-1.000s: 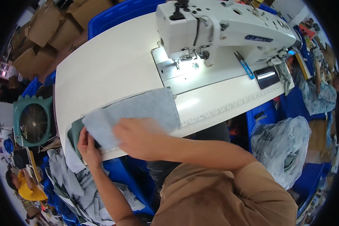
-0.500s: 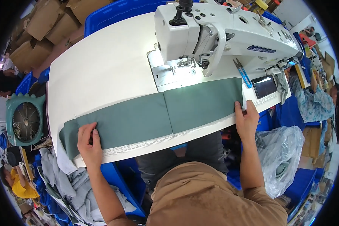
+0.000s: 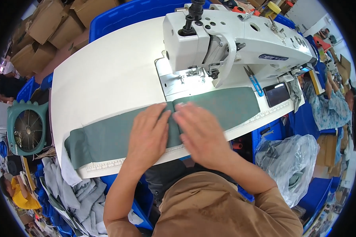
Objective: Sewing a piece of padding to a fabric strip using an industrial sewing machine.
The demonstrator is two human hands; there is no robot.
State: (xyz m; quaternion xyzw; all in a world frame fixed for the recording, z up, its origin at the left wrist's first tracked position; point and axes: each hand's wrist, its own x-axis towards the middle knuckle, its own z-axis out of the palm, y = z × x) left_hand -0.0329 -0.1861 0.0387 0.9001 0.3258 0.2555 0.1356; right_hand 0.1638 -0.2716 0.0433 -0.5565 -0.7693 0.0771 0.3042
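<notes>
A long strip of dark green fabric (image 3: 106, 136) lies across the front of the white sewing table (image 3: 95, 83), with a seam running across its middle. My left hand (image 3: 149, 132) rests flat on it just left of that seam, fingers stretched out. Just right of the seam lies my right hand (image 3: 199, 134), blurred a little, its fingers also extended over the cloth. Behind both hands stands the white sewing machine (image 3: 190, 47), its needle area lit. The strip's left end is folded over, and white cloth (image 3: 69, 172) hangs beneath it off the table edge.
Blue thread snips (image 3: 256, 83) and a dark phone (image 3: 277, 94) lie right of the fabric. A printed ruler (image 3: 106, 165) follows the table's front edge. Grey cloth (image 3: 85, 197) is heaped at the lower left; a clear plastic bag (image 3: 290, 166) stands at the right. A green fan (image 3: 27, 128) is far left.
Both hands have moved from the strip's two ends in to its middle seam. The strip's right end has shifted slightly toward me and no longer shows white cloth beside it.
</notes>
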